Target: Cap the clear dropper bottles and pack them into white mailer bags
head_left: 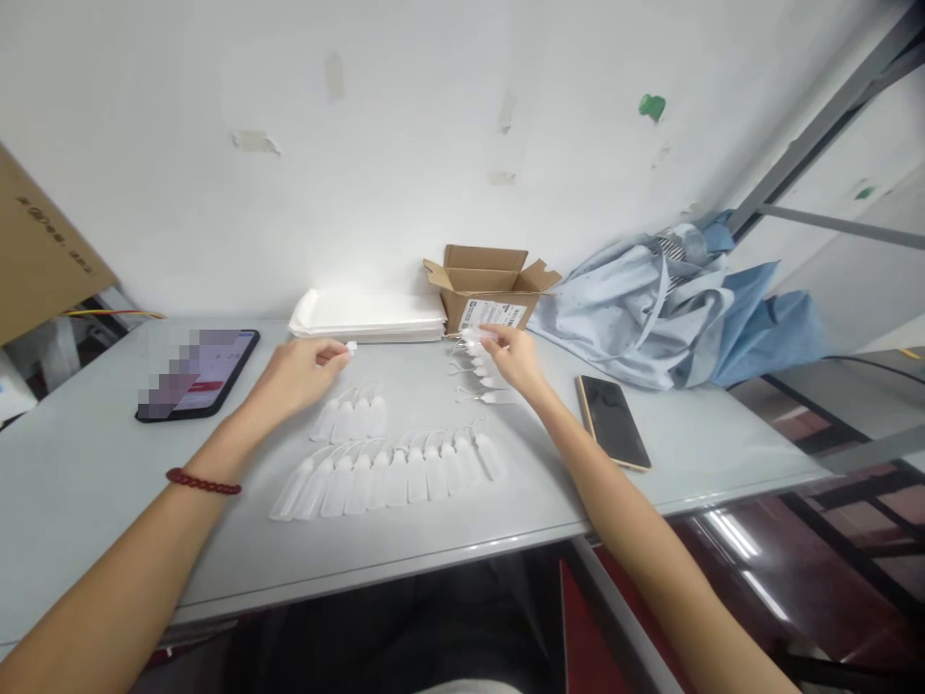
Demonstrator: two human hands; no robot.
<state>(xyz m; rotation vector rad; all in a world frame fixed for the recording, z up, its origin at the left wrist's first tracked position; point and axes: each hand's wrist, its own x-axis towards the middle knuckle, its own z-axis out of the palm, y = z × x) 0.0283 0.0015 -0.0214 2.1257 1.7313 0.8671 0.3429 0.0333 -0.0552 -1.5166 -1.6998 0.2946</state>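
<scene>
My left hand (307, 371) is closed in a pinch on a small white piece (351, 348), held above the table left of centre. Further right, my right hand (513, 357) has its thumb and fingertips closed at the far end of a column of white tags (486, 370) with thin loops. Its fingers partly cover the farthest tag (469, 334). Nearer to me lies a long overlapping row of translucent white tags (396, 479), loops pointing away. Behind that row, a shorter group of similar tags (349, 419) lies below my left hand.
A stack of white envelopes or sheets (368, 316) and an open cardboard box (488, 284) stand against the wall. One phone (198, 376) lies left, another phone (614, 421) right. Blue cloth (636, 308) is heaped at the back right. The table's front edge (506, 542) runs below.
</scene>
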